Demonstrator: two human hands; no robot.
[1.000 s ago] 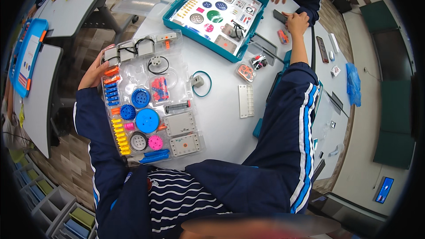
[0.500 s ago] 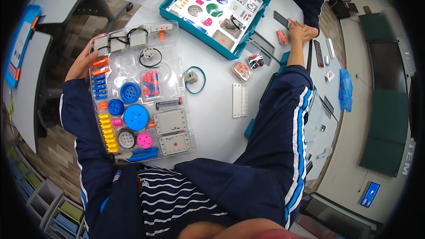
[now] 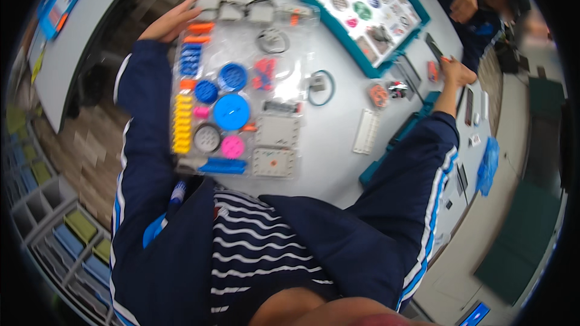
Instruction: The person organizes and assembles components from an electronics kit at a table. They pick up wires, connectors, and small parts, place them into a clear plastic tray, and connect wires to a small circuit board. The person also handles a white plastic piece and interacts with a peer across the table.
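My left hand [image 3: 171, 23] grips the far left corner of a clear plastic parts tray [image 3: 305, 69]. The tray carries grey electronic blocks [image 3: 231, 11], blue wheels and gears [image 3: 232, 111], a pink gear [image 3: 232, 146], yellow pieces [image 3: 182, 124] and grey plates [image 3: 278, 131]. Stretched out to the far right, my right hand [image 3: 457, 76] rests by the table's far side, fingers drawn together. A small orange bit shows at its fingertips; what it holds is blurred. Beside it sits a small box of orange pieces [image 3: 432, 71].
A teal case [image 3: 376, 72] with a picture sheet of parts lies beyond the tray. Between tray and right arm are a grey block with a teal cable [image 3: 322, 87], a white perforated piece [image 3: 366, 131] and small boxes [image 3: 379, 95]. Another person's hand [image 3: 464, 0] is across the table.
The whole view has swung, so the table and things appear further right, and the picture is blurrier. My left hand still grips the tray; my right hand stays by the orange pieces.
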